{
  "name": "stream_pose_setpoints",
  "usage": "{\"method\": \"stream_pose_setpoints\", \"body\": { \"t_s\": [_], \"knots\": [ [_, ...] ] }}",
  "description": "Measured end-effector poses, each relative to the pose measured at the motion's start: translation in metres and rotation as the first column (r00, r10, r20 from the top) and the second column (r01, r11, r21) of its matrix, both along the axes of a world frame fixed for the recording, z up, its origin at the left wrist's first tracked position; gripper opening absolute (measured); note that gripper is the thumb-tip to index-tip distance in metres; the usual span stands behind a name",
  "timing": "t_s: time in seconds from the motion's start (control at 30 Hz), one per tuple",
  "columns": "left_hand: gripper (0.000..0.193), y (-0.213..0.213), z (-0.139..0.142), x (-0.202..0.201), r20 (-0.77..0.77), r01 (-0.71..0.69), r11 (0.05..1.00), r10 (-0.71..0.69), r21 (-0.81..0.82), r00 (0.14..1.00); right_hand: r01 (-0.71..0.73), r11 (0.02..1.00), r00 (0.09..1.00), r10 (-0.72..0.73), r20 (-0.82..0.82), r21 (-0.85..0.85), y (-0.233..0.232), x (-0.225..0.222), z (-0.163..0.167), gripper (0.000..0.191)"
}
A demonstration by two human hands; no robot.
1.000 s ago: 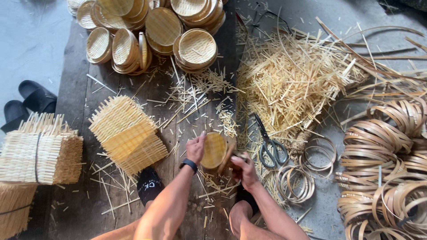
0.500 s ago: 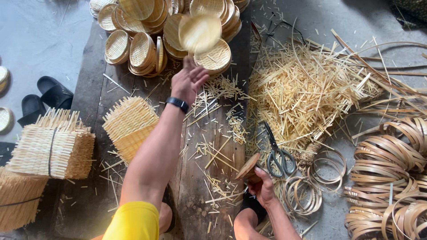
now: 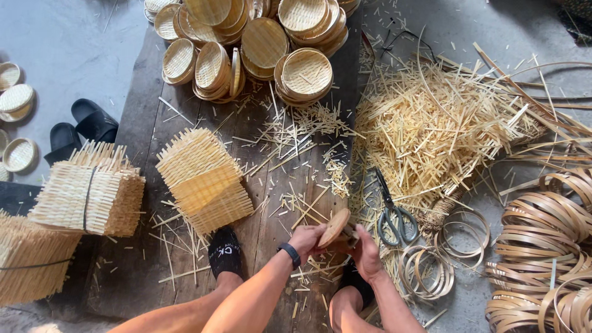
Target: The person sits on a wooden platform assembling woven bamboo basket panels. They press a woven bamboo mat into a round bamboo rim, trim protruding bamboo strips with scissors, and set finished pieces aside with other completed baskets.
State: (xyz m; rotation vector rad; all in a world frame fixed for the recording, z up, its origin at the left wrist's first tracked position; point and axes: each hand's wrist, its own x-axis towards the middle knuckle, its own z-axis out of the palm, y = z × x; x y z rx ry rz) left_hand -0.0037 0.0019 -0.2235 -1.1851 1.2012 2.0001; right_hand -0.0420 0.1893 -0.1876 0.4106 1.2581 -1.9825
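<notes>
My left hand (image 3: 306, 236) and my right hand (image 3: 366, 252) both grip a round wooden disc-shaped block (image 3: 334, 227), tilted on edge, low over a dark plank floor (image 3: 271, 185). A black band sits on my left wrist. A stack of woven square bamboo mats (image 3: 203, 179) lies to the left of my hands. Finished small round woven baskets (image 3: 306, 73) are piled at the top of the view.
Scissors (image 3: 393, 213) lie just right of my hands. Bamboo hoops (image 3: 431, 265) and coiled strips (image 3: 542, 246) fill the right side. A heap of cut splints (image 3: 431, 123) sits above them. Tied mat bundles (image 3: 86, 191) and black sandals (image 3: 80, 126) are at left.
My left hand had reached up to the basket pile and placed a basket there. It has come back down and now holds the wooden block together with my right hand.
</notes>
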Motion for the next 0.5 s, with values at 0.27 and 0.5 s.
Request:
{"method": "stream_pose_setpoints", "body": {
  "t_s": [0.27,0.5],
  "knots": [
    [0.047,-0.06,0.016,-0.013,-0.227,-0.004,0.668,-0.247,-0.744,0.942,-0.089,0.982,0.994,0.098,-0.044,0.169,-0.017,-0.006,-0.03,0.037],
    [0.091,-0.22,0.054,0.038,-0.219,-0.143,-0.277,0.266,-0.95,0.939,-0.014,0.992,1.0,0.014,-0.002,0.125,-0.047,0.003,-0.038,0.03]
  ]
}}
